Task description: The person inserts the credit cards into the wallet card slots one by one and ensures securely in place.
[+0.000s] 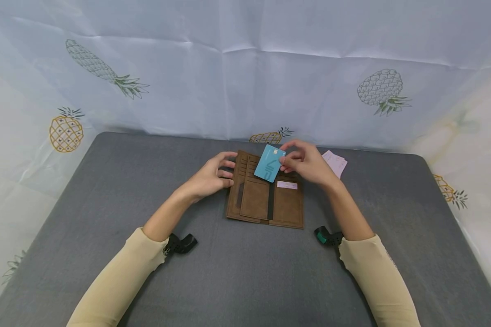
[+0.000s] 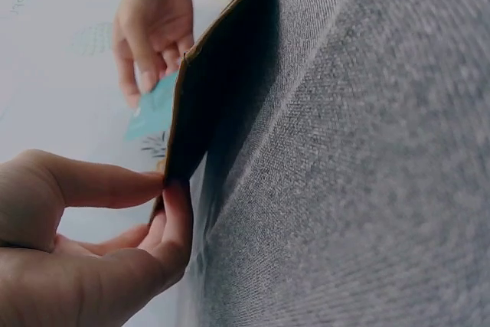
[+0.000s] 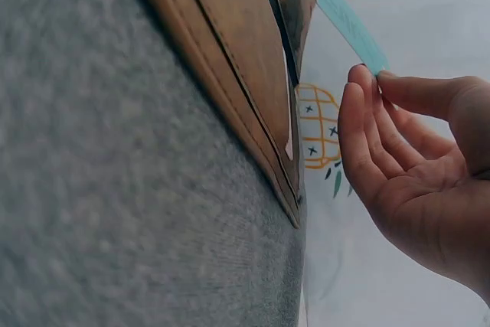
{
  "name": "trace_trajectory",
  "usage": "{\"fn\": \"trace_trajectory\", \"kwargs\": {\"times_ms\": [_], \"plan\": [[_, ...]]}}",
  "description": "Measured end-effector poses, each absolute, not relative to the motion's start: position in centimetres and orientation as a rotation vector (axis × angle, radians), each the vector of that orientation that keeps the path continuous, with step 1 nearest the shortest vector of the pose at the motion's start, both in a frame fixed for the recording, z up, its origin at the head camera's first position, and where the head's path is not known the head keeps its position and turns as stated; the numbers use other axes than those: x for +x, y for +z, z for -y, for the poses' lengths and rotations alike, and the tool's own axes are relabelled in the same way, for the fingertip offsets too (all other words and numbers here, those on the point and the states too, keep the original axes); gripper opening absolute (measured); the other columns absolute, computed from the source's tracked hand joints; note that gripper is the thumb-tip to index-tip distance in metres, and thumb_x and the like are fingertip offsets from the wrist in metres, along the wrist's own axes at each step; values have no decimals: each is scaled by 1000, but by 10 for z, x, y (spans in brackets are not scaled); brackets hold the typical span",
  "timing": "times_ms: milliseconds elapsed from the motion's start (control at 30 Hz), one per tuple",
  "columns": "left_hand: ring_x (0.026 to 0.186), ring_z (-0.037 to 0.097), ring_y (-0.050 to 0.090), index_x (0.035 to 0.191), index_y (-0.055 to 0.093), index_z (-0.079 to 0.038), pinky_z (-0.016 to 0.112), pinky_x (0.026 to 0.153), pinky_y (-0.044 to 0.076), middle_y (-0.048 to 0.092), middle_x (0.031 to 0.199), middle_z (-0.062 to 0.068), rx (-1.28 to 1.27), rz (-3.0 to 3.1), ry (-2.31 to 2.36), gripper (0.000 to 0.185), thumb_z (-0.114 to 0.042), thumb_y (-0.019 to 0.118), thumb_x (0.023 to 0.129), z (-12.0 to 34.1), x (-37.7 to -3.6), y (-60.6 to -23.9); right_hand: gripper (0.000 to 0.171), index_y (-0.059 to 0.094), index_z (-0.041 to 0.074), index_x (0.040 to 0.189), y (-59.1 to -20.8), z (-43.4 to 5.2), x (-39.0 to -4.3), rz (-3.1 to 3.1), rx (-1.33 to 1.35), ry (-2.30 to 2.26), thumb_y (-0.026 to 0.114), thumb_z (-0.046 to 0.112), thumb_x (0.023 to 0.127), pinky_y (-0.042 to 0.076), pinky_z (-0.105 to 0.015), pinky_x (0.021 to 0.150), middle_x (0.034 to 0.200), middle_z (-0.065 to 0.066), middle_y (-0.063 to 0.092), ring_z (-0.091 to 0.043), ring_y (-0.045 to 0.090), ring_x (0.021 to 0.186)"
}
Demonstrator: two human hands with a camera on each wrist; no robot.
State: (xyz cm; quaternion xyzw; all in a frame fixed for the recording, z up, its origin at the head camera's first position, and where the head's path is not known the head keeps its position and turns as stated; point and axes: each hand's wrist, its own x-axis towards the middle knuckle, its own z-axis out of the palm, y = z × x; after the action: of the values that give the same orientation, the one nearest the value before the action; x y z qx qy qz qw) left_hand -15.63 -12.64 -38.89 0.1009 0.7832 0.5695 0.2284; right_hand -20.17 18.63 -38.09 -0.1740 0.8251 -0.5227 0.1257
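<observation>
Two-handed: pinching the blue card (image 1: pixel 266 160) by its right edge between closed-up right fingers (image 3: pixel 354 128), nearer it than the left; holding it left of those fingertips, slanted lengthwise from far right to near left, over the wallet (image 1: pixel 255 200), gripped edgewise between left fingers (image 2: pixel 178 223).

Wallet (image 2: pixel 203 105) edge is pinched between thumb and fingers of the left hand (image 2: pixel 92 273); its shadowed face is seen at a tilt beside grey fabric (image 2: pixel 344 151). Beyond, a teal card (image 2: pixel 151 115), partly hidden by the wallet, is held by the right hand (image 2: pixel 157 17).
</observation>
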Motion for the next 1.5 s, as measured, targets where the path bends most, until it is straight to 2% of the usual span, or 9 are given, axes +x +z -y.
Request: {"fn": "trace_trajectory", "kwargs": {"times_ms": [300, 667, 1067, 1267, 1500], "plan": [[145, 42, 54, 170, 31, -21, 53, 116, 53, 43, 163, 19, 224, -2059, 1651, 83, 12, 60, 100, 127, -157, -391, 30, 61, -4, 134, -383, -179, -197, -2418, -508, -1463, 67, 2, 105, 68, -33, 79, 104, -32, 79, -19, 80, 84], [145, 43, 53, 170, 30, -20, 53, 118, 52, 40, 166, 21, 203, -2006, 1700, 86, 15, 59, 98, 126, -157, -388, 28, 63, -1, 133, -385, -174, -194, -2458, -534, -1390, 68, 5, 106, 68, -33, 78, 103, -28, 81, -26, 81, 87], [140, 40, 56, 170, 33, -19, 49, 114, 55, 42, 165, 20, 190, -2021, 1690, 85, 18, 57, 97, 123, -157, -391, 30, 59, 1, 138, -388, -168, -193, -2422, -568, -1280, 64, 6, 108, 68, -35, 79, 103, -24, 81, -32, 81, 92], [139, 40, 56, 170, 33, -19, 49, 113, 55, 42, 165, 20, 200, -2022, 1689, 84, 17, 57, 98, 122, -157, -389, 26, 65, 2, 133, -388, -167, -192, -2449, -613, -1192, 66, 7, 108, 67, -38, 82, 101, -21, 80, -29, 80, 91], [140, 40, 56, 170, 33, -18, 49, 113, 56, 42, 165, 20, 203, -2021, 1692, 84, 17, 58, 98, 122, -158, -390, 17, 75, 3, 121, -389, -166, -190, -2478, -749, -1058, 70, 9, 106, 58, -36, 81, 104, -16, 77, -26, 75, 92]]}}
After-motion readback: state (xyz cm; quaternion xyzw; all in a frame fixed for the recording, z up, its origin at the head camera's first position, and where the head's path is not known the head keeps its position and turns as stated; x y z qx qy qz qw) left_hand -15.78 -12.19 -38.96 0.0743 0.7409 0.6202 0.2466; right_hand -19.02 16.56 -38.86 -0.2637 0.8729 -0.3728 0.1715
